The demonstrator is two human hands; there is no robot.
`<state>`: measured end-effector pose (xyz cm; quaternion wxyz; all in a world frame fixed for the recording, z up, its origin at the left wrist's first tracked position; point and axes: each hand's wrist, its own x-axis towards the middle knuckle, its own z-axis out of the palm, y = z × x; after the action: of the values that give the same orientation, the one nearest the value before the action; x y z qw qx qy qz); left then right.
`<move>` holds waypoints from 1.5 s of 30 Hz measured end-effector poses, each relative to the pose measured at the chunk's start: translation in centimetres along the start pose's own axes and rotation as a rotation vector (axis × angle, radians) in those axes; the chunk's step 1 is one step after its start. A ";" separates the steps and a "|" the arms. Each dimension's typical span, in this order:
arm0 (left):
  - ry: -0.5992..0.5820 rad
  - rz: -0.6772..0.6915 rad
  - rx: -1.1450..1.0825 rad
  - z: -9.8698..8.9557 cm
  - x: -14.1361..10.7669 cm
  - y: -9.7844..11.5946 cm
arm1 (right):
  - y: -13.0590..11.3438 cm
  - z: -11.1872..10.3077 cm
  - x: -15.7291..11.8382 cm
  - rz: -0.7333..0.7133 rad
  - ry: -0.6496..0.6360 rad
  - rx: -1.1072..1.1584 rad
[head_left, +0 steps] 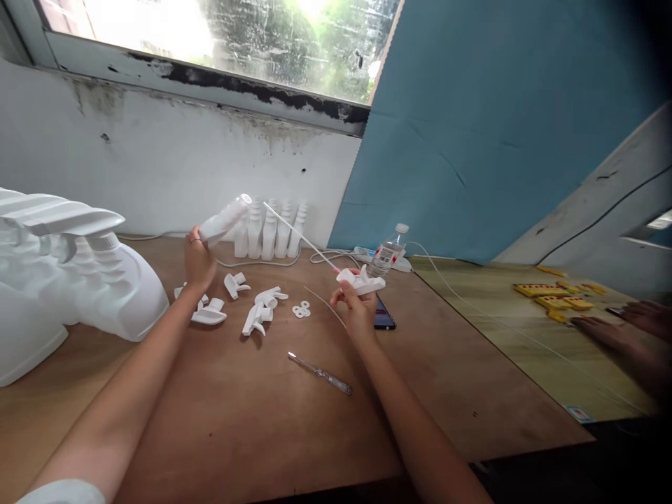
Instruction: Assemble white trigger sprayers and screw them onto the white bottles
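Observation:
My left hand (200, 262) is wrapped round a white plastic bottle (225, 218), held tilted above the table with one end up to the right. In my right hand (357, 308) is a white trigger sprayer head (362, 281), its long thin dip tube (299, 234) slanting up to the left. Loose trigger sprayer heads (262, 309) lie on the table between my arms. Beside them sit several small white ring washers (301, 310). A screwdriver with a clear handle (320, 373) lies nearer to me. Another thin tube (325, 302) rests left of my right hand.
White bottles (269, 231) stand in a row by the wall; more bottles (105, 280) are heaped at left. A clear water bottle (388, 250), a phone (384, 313) and cables are behind my right hand. At right, another person's hands (603, 332) are near yellow parts (556, 301).

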<state>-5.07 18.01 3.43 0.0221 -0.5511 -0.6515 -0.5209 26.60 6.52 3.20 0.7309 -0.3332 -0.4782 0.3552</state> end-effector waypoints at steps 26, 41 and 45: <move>-0.041 0.446 0.188 -4.7 1.9 -1.2 | 1.0 -0.5 -0.2 0.007 -0.070 -0.134; -1.106 0.410 -0.006 -12.9 0.6 7.3 | -7.8 3.9 2.7 -0.074 -0.403 -0.360; -1.358 0.265 -0.103 -14.3 0.4 8.1 | -8.7 7.1 2.6 -0.056 -0.361 -0.099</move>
<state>-7.03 7.00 15.44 -0.3534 -0.8304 -0.4225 -0.0839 22.48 5.12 13.85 0.6255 -0.2861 -0.6275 0.3650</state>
